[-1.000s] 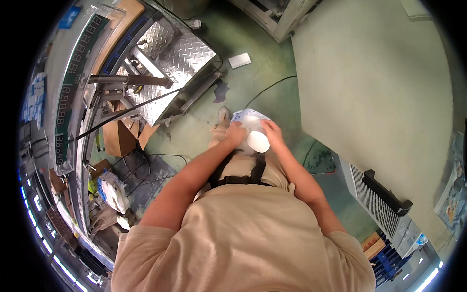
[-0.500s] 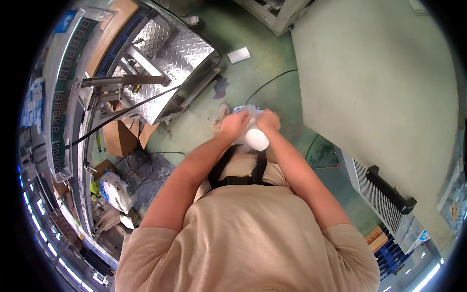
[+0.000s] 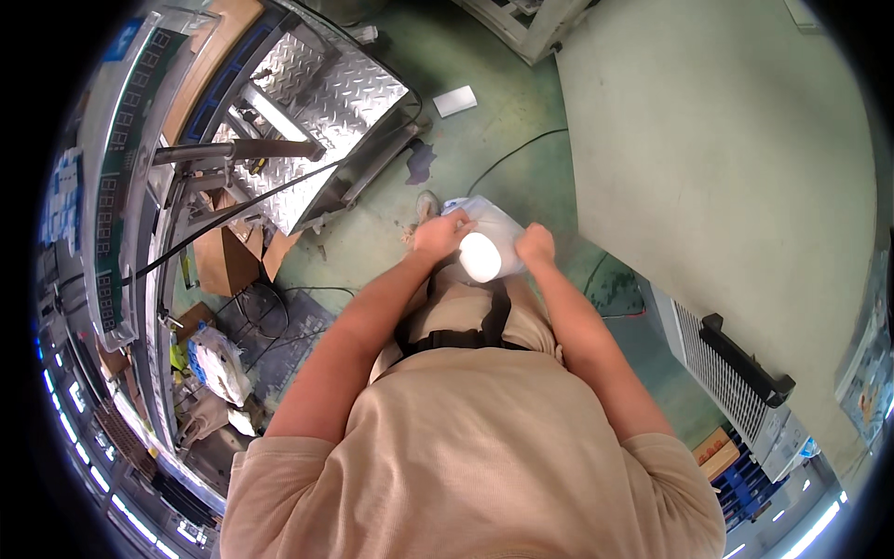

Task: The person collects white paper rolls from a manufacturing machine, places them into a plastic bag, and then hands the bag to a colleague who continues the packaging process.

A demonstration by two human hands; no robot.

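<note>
White roll (image 3: 484, 255) wrapped in clear plastic film (image 3: 484, 216), held at waist height above the green floor (image 3: 521, 121) — left hand (image 3: 438, 235) and right hand (image 3: 535, 245) clasping its opposite sides, diamond-plate steel platform (image 3: 321, 102) to the left.

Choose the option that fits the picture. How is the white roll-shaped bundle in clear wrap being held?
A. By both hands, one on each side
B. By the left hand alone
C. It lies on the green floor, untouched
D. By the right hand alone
A: the left hand grips the white wrapped bundle on one side and the right hand on the other, in front of the person's body above the green floor.
</note>
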